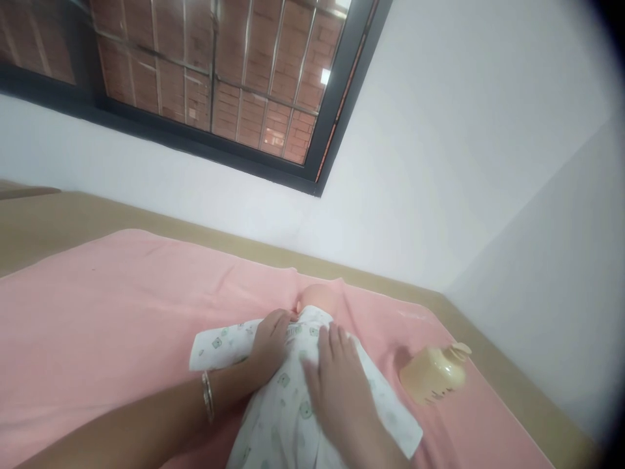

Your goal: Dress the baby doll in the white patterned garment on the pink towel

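A doll (319, 297) lies on a pink blanket (146, 312), its head pointing away from me. White clothing with a green print (286, 391) covers its body, both sleeves spread outward. My left hand (270, 345) rests on the clothing at the left shoulder, near the doll's neck, its fingers together and bent over the fabric. Flat on the upper right part of the clothing lies my right hand (339, 381), fingers stretched out and thumb apart. The doll's arms are hidden by the sleeves.
A cream bottle (432, 374) with its cap flipped up lies on the blanket to the right. Beyond the blanket runs the tan surface's edge (244, 246), against a white wall (400, 163) with a dark-framed, barred window (209, 140).
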The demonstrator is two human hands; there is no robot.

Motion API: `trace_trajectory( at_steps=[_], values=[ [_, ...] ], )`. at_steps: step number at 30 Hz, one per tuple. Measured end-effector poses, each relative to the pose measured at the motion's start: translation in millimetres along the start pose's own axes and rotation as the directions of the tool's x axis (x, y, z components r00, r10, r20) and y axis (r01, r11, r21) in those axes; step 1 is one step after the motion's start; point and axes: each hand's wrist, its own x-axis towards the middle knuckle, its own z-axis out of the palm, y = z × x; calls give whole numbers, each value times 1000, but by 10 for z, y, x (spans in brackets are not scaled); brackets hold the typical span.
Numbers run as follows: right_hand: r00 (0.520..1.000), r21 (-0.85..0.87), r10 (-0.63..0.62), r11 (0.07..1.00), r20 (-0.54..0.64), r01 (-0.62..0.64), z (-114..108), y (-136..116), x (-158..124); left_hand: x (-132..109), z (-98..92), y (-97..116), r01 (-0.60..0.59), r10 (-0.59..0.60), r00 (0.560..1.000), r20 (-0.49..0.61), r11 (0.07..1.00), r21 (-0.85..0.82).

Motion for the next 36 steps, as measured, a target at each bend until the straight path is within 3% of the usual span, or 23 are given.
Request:
trace_trajectory(
  at_steps=[3, 5, 7, 9, 11, 12, 15, 17, 21, 23, 25, 27, 28, 32, 36],
  values=[
    [969, 47, -242, 970, 40, 240, -11, -107, -99, -2, -15, 34, -17, 17, 1000, -2, 1000, -4],
    [943, 84, -329, 942, 53, 324, -71, -106, -39, -3, -24, 46, -57, 57, 998, -6, 998, -1],
    [956, 100, -290, 954, 46, 284, -115, -41, 70, -3, -26, 47, -71, 71, 997, 3, 997, 16],
    [987, 100, -157, 983, 34, 153, -106, 20, 125, -4, -24, 40, -61, 61, 998, 15, 998, 33],
    [1000, 87, -30, 996, -6, 30, -57, 14, 76, -5, -23, 27, -64, 63, 998, 26, 997, 40],
    [999, 80, -28, 996, -30, 31, -30, -14, 28, -5, -22, 20, -70, 69, 997, 28, 997, 41],
    [964, 96, -266, 960, 25, 263, -4, -97, -54, -3, -24, 2, -104, 102, 994, 33, 994, 46],
    [947, 122, -317, 944, 57, 308, -29, -71, 18, 0, -24, 3, -124, 123, 992, 37, 991, 46],
    [998, 132, -45, 991, 45, 38, -63, 69, 185, 9, -8, 17, -62, 61, 997, 39, 997, 39],
    [1000, 113, -8, 994, 12, 7, -79, 41, 126, 13, 1, 11, -36, 34, 998, 47, 999, 36],
    [988, 89, -153, 984, -1, 152, -122, -50, 21, 15, 2, 2, -45, 43, 997, 68, 999, 29],
    [937, 97, -344, 936, 56, 338, -184, -121, -22, 11, -11, 13, -76, 73, 994, 82, 997, 33],
    [929, 103, -364, 928, 60, 357, -211, -128, -3, 7, -22, 30, -98, 94, 992, 84, 994, 42],
    [985, 92, -167, 982, 41, 163, -196, -18, 156, -14, -62, 137, -121, 113, 987, 112, 990, 71],
    [1000, 53, 25, 998, -15, -24, -62, -83, -39, -15, -37, 130, -62, 58, 992, 109, 997, 35]
  ],
)
